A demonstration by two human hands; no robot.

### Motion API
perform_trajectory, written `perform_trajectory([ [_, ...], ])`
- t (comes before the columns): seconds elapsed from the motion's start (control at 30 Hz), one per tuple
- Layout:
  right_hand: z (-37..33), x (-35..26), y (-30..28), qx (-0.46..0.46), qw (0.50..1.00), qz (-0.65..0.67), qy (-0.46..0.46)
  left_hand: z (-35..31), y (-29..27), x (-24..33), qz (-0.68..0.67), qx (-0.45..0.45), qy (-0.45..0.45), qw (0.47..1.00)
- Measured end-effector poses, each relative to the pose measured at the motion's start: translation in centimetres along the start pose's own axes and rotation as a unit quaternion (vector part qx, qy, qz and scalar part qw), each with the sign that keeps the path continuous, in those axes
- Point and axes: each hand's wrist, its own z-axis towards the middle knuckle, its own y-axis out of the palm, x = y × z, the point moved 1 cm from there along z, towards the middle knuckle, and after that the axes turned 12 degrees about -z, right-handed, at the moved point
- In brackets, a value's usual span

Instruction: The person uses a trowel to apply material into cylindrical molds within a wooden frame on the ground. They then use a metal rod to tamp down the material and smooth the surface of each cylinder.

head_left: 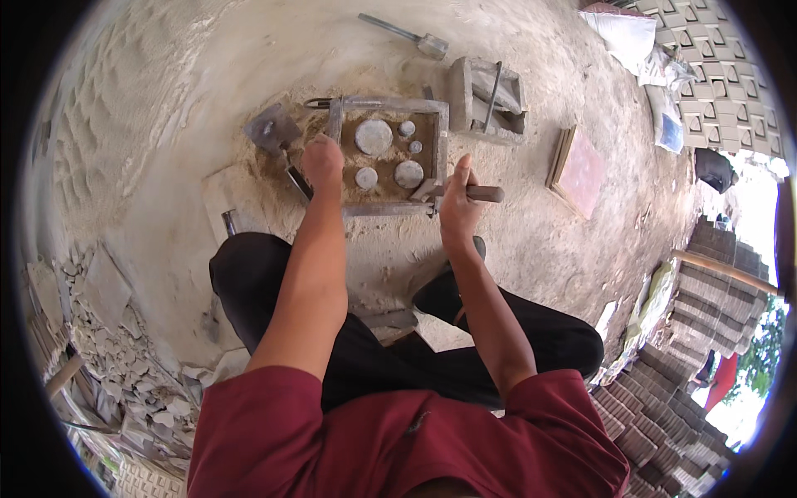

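A square casting frame (pixel 390 104) filled with brown sand (pixel 390 170) lies on the ground before me. Set in the sand are several round grey discs, the largest one (pixel 374 137) near the top left. My left hand (pixel 322 160) is closed at the frame's left side; whatever its fingers hold is hidden. At the lower right corner, my right hand (pixel 458 203) grips a small trowel-like tool (pixel 486 194) by its brown handle, its flat end over the sand. A small shovel (pixel 272 130) with a dark handle rests left of my left hand.
Beyond the frame lies a long-handled mallet-like tool (pixel 427 44). A grey box (pixel 488 100) with a bar across it sits to the right, then flat boards (pixel 574 173). Rubble (pixel 137 382) is piled at lower left, stacked tiles (pixel 656 415) at lower right.
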Motion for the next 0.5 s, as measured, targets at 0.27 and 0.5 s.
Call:
perform_trajectory([
  [0.27, 2.0, -2.9, -1.0, -0.304, 0.934, -0.070, -0.175, 1.1, -0.4, -4.0, 0.190, -0.037, 0.307, 0.932],
  [0.5, 1.1, -1.8, -0.2, -0.042, 0.983, 0.082, -0.160, -4.3, -1.6, -7.0, 0.136, -0.022, 0.255, 0.957],
])
